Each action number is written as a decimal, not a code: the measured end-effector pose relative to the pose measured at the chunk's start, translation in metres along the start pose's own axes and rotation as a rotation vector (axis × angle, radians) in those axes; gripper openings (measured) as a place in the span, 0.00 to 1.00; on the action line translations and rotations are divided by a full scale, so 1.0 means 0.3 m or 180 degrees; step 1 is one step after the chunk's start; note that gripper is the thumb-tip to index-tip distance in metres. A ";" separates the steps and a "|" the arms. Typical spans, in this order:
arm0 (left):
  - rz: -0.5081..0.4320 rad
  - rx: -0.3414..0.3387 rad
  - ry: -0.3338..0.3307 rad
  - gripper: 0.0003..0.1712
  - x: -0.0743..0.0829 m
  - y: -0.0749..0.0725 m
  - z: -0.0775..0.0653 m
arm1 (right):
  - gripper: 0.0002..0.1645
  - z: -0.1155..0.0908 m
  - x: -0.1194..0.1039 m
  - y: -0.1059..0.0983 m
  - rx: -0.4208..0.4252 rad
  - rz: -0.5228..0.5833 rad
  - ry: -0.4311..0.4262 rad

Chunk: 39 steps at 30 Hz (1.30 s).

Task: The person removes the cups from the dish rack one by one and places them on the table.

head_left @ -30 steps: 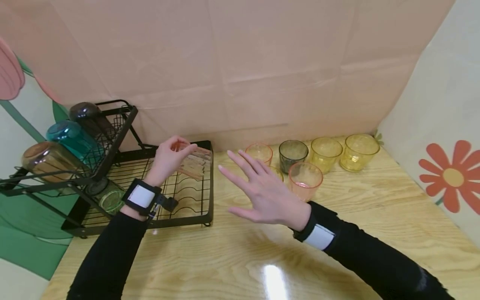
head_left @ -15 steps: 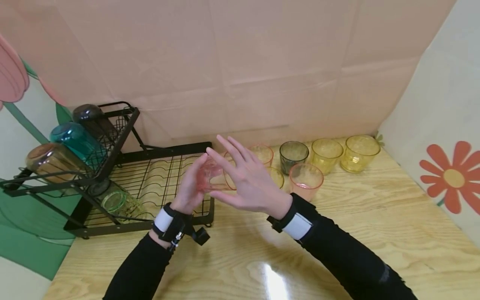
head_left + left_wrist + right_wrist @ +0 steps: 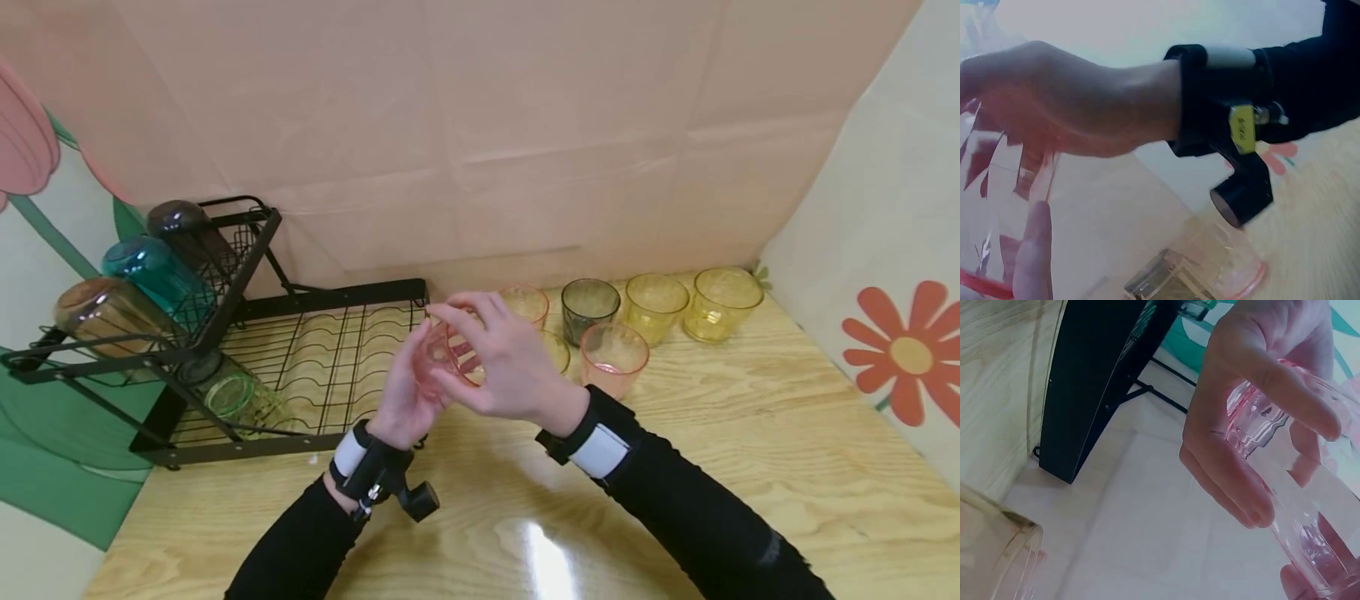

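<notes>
A pink glass tumbler (image 3: 439, 357) is held in the air between both hands, just right of the rack's right edge. The left hand (image 3: 405, 400) grips its base end, with fingers and thumb round the glass, as the right wrist view shows. At the rim end is the right hand (image 3: 517, 367), its fingers and thumb curled about the glass. Its fingertips appear low in the right wrist view beside the clear pink wall (image 3: 1322, 500). In the left wrist view the right hand (image 3: 1029, 94) is seen from close up, partly cut off by the frame.
Left stands a black two-tier drying rack (image 3: 360, 293), with dark, teal (image 3: 153, 271) and brown (image 3: 108, 308) glasses on top and a green glass (image 3: 236, 398) below. At right are a grey glass (image 3: 590, 310), yellow glasses (image 3: 722, 304) and a pink glass (image 3: 613, 362).
The left hand has lifted the pink tumbler from the rack and carried it right. The right hand, spread wide before, has moved left and curled its fingers onto the tumbler's rim end.
</notes>
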<state>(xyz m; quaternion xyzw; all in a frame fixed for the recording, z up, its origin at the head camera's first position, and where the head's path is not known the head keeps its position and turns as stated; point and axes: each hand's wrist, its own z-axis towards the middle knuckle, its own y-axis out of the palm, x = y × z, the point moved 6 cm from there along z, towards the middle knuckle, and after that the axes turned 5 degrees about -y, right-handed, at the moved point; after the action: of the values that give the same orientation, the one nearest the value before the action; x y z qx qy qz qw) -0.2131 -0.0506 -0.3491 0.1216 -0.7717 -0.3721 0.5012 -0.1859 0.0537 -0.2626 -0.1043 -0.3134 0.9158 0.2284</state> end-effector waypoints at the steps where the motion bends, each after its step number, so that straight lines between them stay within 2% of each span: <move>1: 0.0025 -0.0038 -0.0010 0.24 -0.004 0.003 0.000 | 0.35 -0.002 -0.001 -0.006 0.0004 0.0016 -0.0027; 4: 0.0308 -0.0223 -0.0056 0.24 -0.015 0.007 -0.001 | 0.33 -0.013 -0.004 -0.025 -0.0015 0.0074 -0.0116; 9: 0.1559 -0.0618 -0.0040 0.23 -0.022 -0.004 -0.014 | 0.32 -0.051 -0.016 -0.045 -0.0238 0.0200 -0.0285; 11: 0.2078 -0.0677 -0.0043 0.22 -0.023 -0.018 -0.022 | 0.32 -0.073 -0.026 -0.045 -0.0416 0.0246 -0.0378; 15: 0.2838 -0.0699 -0.0137 0.20 -0.021 -0.043 -0.039 | 0.34 -0.125 -0.047 -0.049 -0.0777 0.0390 -0.0539; 17: 0.3266 -0.0687 -0.0164 0.22 -0.018 -0.049 -0.052 | 0.34 -0.155 -0.052 -0.053 -0.0919 0.0462 -0.0587; 22: 0.4358 -0.0842 0.0170 0.18 0.000 -0.051 -0.085 | 0.31 -0.233 -0.038 -0.071 -0.1187 0.0468 -0.0577; 28: 0.5422 -0.0779 0.0536 0.22 0.023 -0.069 -0.120 | 0.32 -0.293 -0.013 -0.107 -0.1351 0.0328 -0.0573; 31: 0.5825 -0.0774 0.0681 0.27 0.033 -0.070 -0.140 | 0.33 -0.315 -0.001 -0.127 -0.1417 0.0276 -0.0569; 35: 0.6201 -0.0770 0.0904 0.31 0.052 -0.062 -0.163 | 0.34 -0.347 0.027 -0.163 -0.1511 0.0171 -0.0461; 39: 0.6633 -0.0630 0.1311 0.30 0.090 -0.067 -0.182 | 0.35 -0.378 0.065 -0.215 -0.1521 0.0105 -0.0355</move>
<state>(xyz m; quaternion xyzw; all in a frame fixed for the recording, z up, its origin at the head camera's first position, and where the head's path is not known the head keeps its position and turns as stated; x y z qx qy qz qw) -0.1822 -0.1044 -0.3326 -0.5791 -0.3618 0.2069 0.7007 -0.1422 0.1679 -0.3121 -0.1097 -0.5315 0.8237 0.1646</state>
